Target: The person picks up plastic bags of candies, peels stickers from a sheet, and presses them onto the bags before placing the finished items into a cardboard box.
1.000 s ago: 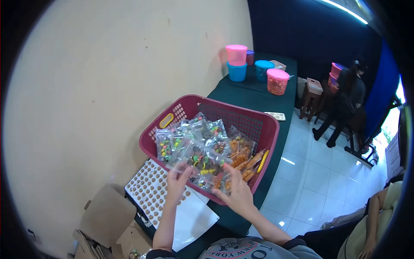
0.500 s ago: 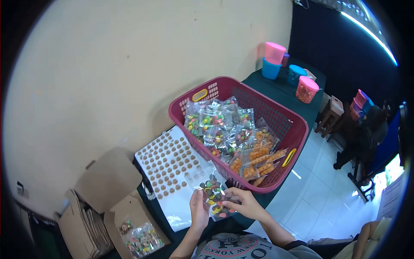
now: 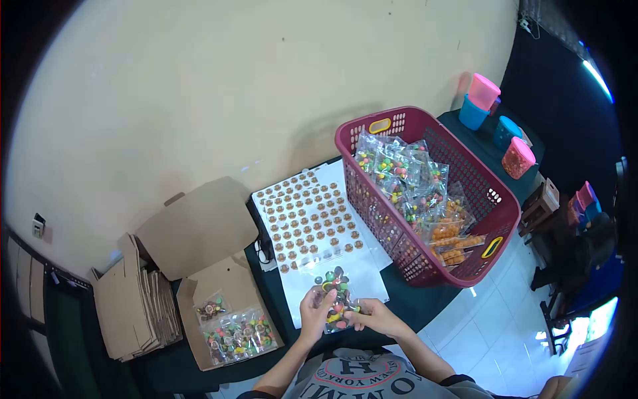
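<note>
Both my hands hold one clear plastic bag of colourful round candies (image 3: 337, 297) low in the middle of the view, over the lower part of a white sticker sheet (image 3: 372, 282). My left hand (image 3: 315, 312) is closed on the bag's left side, its thumb on the front. My right hand (image 3: 376, 317) pinches the lower right side. Pink, yellow, green and dark pieces show through the plastic. Rows of round brown stickers (image 3: 312, 223) cover the sheet above the bag.
A maroon basket (image 3: 432, 265) of candy and orange snack bags stands right of the sheet. At left, an open cardboard box (image 3: 229, 269) holds filled bags beside stacked flat cartons (image 3: 126, 306). Pink and blue tubs (image 3: 473, 113) stand at the back right. A person's arm (image 3: 557, 387) shows bottom right.
The view has turned left, so the basket, sheet and box sit further right in it. Both my hands still hold the bag, with my right hand now more on its lower right edge.
</note>
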The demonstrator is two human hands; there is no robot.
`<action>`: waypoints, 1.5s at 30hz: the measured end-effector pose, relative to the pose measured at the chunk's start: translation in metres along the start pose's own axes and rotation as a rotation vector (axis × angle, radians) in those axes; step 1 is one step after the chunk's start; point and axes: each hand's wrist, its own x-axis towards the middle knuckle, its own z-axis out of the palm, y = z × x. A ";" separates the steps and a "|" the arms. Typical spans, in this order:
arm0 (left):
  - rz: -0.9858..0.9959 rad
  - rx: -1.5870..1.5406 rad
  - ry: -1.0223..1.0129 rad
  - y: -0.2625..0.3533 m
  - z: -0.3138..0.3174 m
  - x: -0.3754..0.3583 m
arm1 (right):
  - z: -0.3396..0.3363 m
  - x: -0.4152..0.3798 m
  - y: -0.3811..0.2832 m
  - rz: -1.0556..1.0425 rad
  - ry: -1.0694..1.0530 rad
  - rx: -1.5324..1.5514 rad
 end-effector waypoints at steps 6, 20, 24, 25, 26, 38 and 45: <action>-0.065 0.094 -0.172 0.012 -0.043 0.000 | 0.022 0.032 0.021 -0.036 0.010 0.093; 0.154 -0.025 0.327 0.035 -0.168 -0.033 | 0.035 0.167 0.081 -0.236 0.232 -0.655; 0.198 -0.036 0.459 0.043 -0.200 -0.060 | 0.051 0.217 0.103 -0.446 0.311 -0.944; 0.182 -0.034 0.494 0.045 -0.207 -0.067 | 0.056 0.229 0.107 -0.494 0.327 -1.060; 0.214 -0.001 0.508 0.043 -0.215 -0.072 | 0.062 0.239 0.112 -0.511 0.331 -1.108; 0.206 0.118 0.615 0.049 -0.265 -0.125 | 0.068 0.310 0.168 -0.574 0.558 -1.037; 0.223 0.119 0.565 0.059 -0.272 -0.119 | 0.076 0.297 0.154 -0.171 0.539 -0.751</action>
